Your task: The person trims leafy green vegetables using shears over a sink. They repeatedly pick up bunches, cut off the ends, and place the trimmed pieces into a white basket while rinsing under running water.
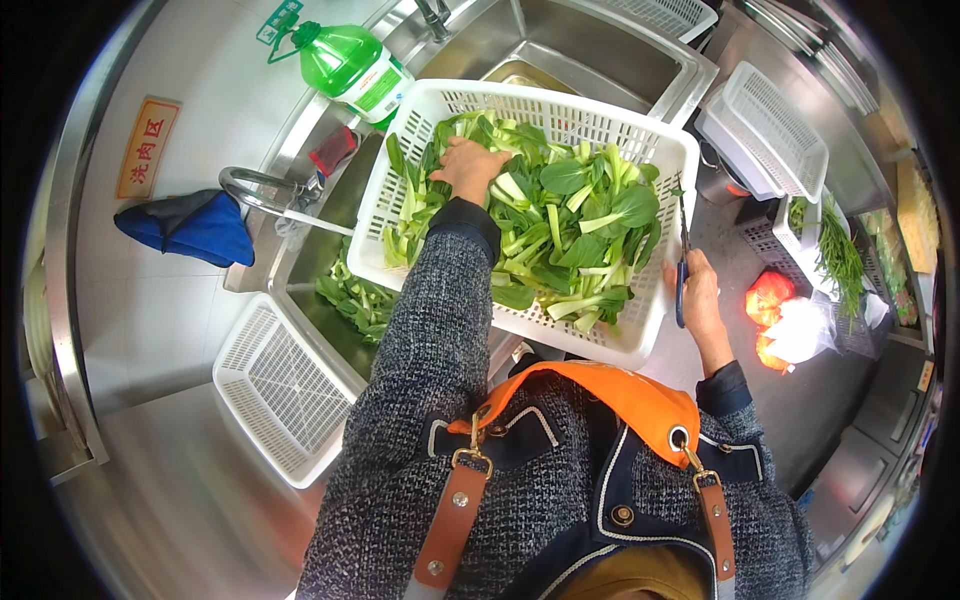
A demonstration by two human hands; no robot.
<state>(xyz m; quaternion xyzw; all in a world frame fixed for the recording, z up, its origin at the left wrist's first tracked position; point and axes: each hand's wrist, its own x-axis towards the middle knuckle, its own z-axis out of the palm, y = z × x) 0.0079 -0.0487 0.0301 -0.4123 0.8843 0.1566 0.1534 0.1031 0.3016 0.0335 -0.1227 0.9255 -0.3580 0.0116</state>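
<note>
A white plastic basket [679,139] of cut leafy greens, apparently bok choy [555,217], is in front of me over the edge of the sink. My left hand [471,169] lies on the greens toward the basket's far left, fingers spread, with no clear grip on any leaf. At the basket's right end, my right hand [703,296] holds scissors [682,289] with dark blue handles. Their blades point away from me beside the basket wall, and a scrap of green clings near the tip. The fingers partly hide the handles.
More greens [364,304] lie in the left sink basin, under a curved faucet [259,176]. A white basket [289,390] leans by the counter. A green jug [352,67] stands behind. Stacked baskets [776,135] and plastic bags [780,322] are at the right.
</note>
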